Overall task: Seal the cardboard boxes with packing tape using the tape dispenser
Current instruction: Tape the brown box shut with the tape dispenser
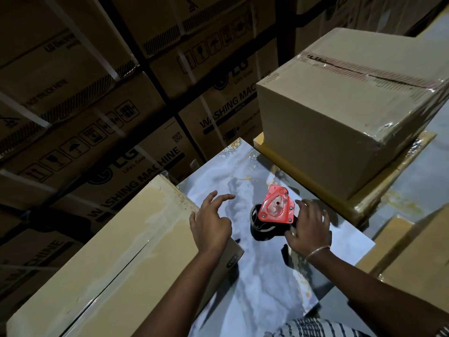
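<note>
The red tape dispenser [275,210] stands in the lower middle of the frame on the marbled grey worktop [255,276], its flat red side plate facing up and the dark tape roll beneath it. The right hand [307,228] is on it: the fingers curl round the dispenser's right side and lower edge, where the handle seems to be, so this grip is grasping the tool, though how firmly is hard to judge. The left hand [210,221] hovers just left of the dispenser, apart from it, fingers spread and relaxed, holding nothing. The relation that matters is leftward: the long flat box [97,251] lies at the lower left of the frame, close beside the left hand, and its dark centre seam runs diagonally from the bottom left toward the middle. The dispenser sits off that seam's upper right end, so the tape would likely be drawn along this axis, with the free left hand nearer to steady the flaps. The cube-shaped box [340,117] at the upper right already carries glossy tape across its top seam.
</note>
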A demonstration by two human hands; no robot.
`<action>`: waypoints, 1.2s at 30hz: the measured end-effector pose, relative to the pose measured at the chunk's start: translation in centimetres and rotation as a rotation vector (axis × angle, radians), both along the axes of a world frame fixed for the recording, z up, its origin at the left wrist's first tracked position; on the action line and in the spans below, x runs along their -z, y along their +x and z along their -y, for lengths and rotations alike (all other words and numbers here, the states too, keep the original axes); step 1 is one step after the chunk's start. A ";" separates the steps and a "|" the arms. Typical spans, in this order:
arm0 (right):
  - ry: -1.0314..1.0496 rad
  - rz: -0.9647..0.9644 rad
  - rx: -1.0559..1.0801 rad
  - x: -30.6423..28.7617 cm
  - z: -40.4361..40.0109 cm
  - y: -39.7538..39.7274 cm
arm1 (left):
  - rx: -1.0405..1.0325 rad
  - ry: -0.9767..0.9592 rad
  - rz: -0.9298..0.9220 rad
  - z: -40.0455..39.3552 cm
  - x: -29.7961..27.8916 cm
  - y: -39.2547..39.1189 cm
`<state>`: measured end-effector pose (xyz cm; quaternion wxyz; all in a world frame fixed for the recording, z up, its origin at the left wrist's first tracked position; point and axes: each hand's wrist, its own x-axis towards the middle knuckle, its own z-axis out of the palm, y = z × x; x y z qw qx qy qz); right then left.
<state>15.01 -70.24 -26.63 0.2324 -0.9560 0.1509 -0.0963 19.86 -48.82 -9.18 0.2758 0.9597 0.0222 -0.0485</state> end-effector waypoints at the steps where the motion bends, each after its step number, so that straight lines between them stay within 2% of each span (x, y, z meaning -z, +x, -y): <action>1: 0.063 0.129 -0.006 -0.5 -0.9 0.0 | 0.008 0.013 0.001 0.0 -0.1 -0.1; 3: 0.330 0.351 -0.097 -2.8 -3.6 0.2 | 0.025 0.019 0.010 -0.2 0.0 -0.1; 5: 0.570 0.445 -0.241 -5.4 -6.9 0.8 | 0.036 0.002 0.019 -0.5 0.1 -0.1; 7: 0.736 0.490 -0.329 -7.5 -10.4 1.9 | 0.068 -0.047 0.030 -1.0 0.5 0.2; 11: 1.025 0.458 -0.317 -10.3 -16.1 3.8 | -0.071 -0.373 0.048 -3.4 0.9 1.1; 13: 1.145 0.417 -0.281 -10.8 -17.5 4.4 | -0.052 -0.317 0.131 -5.0 0.8 1.1; 15: 1.236 0.396 -0.220 -10.7 -18.0 4.9 | 0.054 -0.096 0.210 -6.5 0.7 1.3; 18: 1.282 0.399 -0.170 -10.3 -18.1 5.0 | 0.227 0.169 0.164 -8.7 1.0 2.0; 21: 1.259 0.459 -0.143 -10.5 -18.6 4.7 | 0.274 0.219 0.068 -9.4 1.6 2.2; 24: 1.225 0.515 -0.124 -10.4 -18.8 4.7 | 0.392 0.380 0.135 -9.3 1.4 2.7; 27: 1.112 0.461 -0.136 -9.6 -18.4 4.8 | 0.551 0.502 0.229 -10.3 0.4 4.4; 31: 0.975 0.292 -0.169 -8.0 -17.7 4.1 | 0.709 0.511 0.168 -11.3 -1.3 7.1; 34: 1.106 0.200 -0.166 -9.2 -16.9 4.6 | 0.758 0.437 0.070 -11.9 -1.6 8.6; 36: 1.234 0.120 -0.150 -10.7 -16.3 5.8 | 0.692 0.232 0.016 -12.4 -1.3 9.3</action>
